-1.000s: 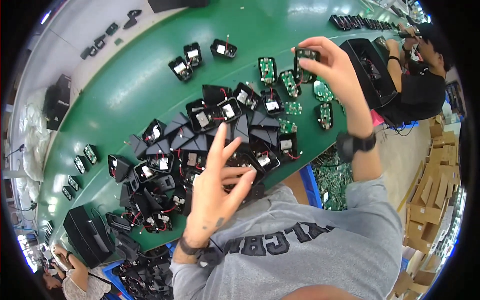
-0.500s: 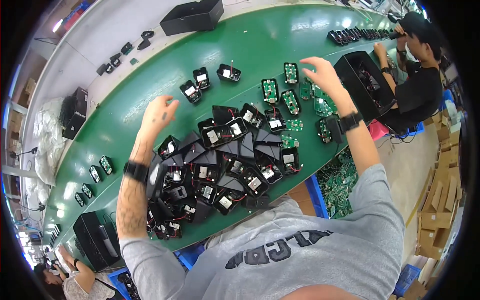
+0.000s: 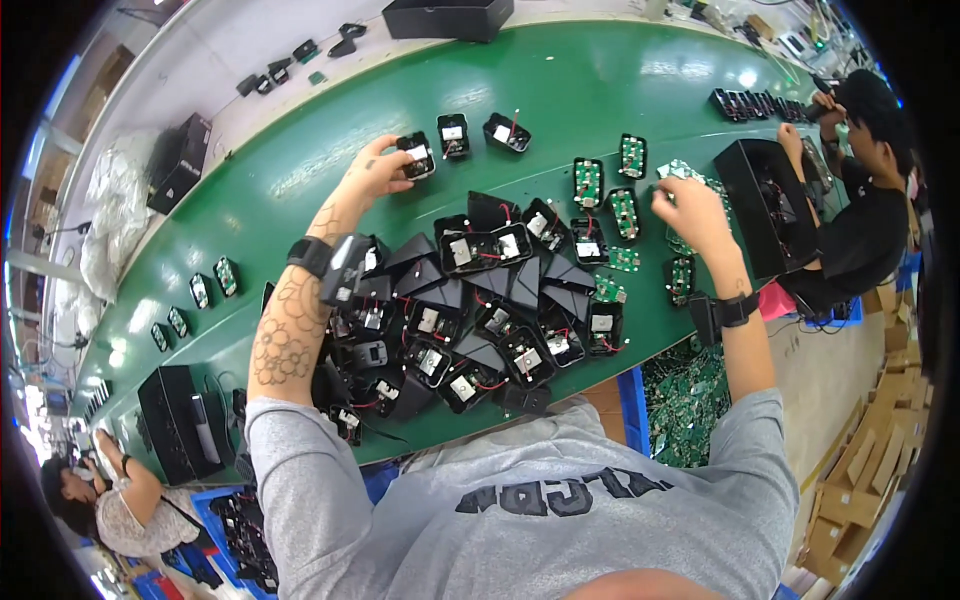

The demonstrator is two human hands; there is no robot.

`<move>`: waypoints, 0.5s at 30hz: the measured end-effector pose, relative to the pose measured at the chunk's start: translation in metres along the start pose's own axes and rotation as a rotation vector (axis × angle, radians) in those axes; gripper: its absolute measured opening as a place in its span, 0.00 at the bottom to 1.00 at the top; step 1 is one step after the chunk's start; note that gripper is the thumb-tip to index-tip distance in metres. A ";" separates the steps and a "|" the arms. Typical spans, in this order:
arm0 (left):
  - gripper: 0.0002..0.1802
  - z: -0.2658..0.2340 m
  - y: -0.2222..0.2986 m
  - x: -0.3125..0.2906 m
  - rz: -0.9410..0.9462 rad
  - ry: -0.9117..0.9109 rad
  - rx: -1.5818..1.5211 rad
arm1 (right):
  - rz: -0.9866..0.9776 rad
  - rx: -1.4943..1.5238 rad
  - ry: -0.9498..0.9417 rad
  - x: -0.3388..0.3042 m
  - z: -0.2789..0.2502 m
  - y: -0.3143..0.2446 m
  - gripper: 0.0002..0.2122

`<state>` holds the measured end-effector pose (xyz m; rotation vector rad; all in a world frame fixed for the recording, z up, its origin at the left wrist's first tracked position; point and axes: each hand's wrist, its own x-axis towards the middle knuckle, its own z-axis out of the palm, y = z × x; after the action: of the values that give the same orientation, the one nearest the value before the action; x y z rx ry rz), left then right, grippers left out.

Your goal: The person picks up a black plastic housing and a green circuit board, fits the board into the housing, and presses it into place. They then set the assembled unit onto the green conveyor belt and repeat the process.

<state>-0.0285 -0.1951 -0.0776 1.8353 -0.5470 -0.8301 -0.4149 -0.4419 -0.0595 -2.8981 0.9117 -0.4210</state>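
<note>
My left hand (image 3: 376, 172) is closed on the edge of a small open black plastic housing (image 3: 417, 155) with a white block inside. Two similar housings (image 3: 453, 134) stand to its right. Over a cluster of green circuit boards (image 3: 681, 170) at the right, my right hand (image 3: 696, 214) has its fingers curled together; what they may hold is hidden. Just left of that hand, several black housings fitted with green boards (image 3: 624, 214) sit on the bench. A heap of open black housings (image 3: 480, 270) with red wires and pale blocks fills the bench in front of me.
The green bench (image 3: 330, 150) curves around me. A black box (image 3: 752, 205) stands at the right beside a co-worker (image 3: 865, 190); another person (image 3: 125, 505) works at the lower left. Below the bench edge is a blue bin (image 3: 632, 410) of circuit boards. Cardboard boxes (image 3: 850, 480) line the right.
My left hand has reached away to the right and taken hold of a black housing. My right hand has curled its spread fingers and come down by the boards. The whole view has shifted.
</note>
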 end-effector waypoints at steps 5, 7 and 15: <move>0.28 0.000 0.020 -0.103 -0.098 -0.165 -0.494 | -0.058 0.248 0.388 -0.027 -0.023 0.001 0.09; 0.29 0.013 0.024 -0.159 -0.126 -0.241 -0.610 | 0.125 0.703 0.357 -0.044 -0.036 -0.027 0.10; 0.39 0.084 0.000 -0.255 -0.189 -0.428 -0.881 | 0.225 1.781 -0.211 -0.104 -0.005 -0.153 0.20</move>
<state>-0.2603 -0.0704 -0.0246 0.9069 -0.1974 -1.3424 -0.4138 -0.2565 -0.0564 -1.1581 0.3578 -0.4828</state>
